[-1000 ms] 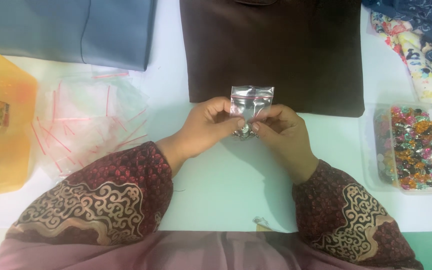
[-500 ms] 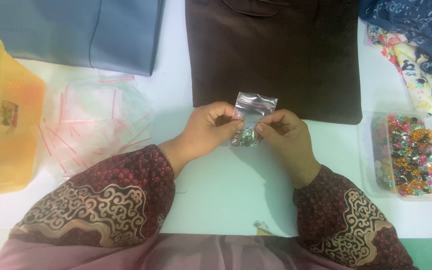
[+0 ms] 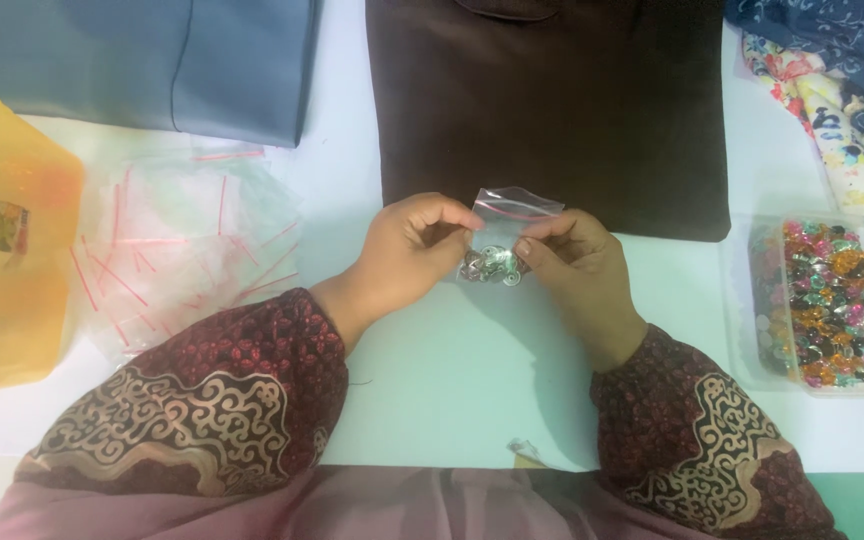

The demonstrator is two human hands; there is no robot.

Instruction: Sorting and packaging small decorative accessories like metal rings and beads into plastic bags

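A small clear zip bag (image 3: pixel 508 222) with a red seal strip holds several small shiny beads at its bottom. My left hand (image 3: pixel 407 255) pinches the bag's left edge and my right hand (image 3: pixel 572 265) pinches its right edge, both held just above the white table (image 3: pixel 452 380). The bag stands upright in front of a folded dark brown cloth (image 3: pixel 552 100). Both arms wear dark red patterned sleeves.
A pile of empty clear zip bags (image 3: pixel 182 240) lies at the left beside a yellow plastic box (image 3: pixel 7 230). A clear tray of colourful beads (image 3: pixel 824 300) sits at the right. Folded grey-blue cloth (image 3: pixel 152 60) lies at the back left and patterned fabrics (image 3: pixel 842 90) at the back right.
Both hands and the bag have shifted slightly to the right and a little away from me. The grip on the bag looks the same.
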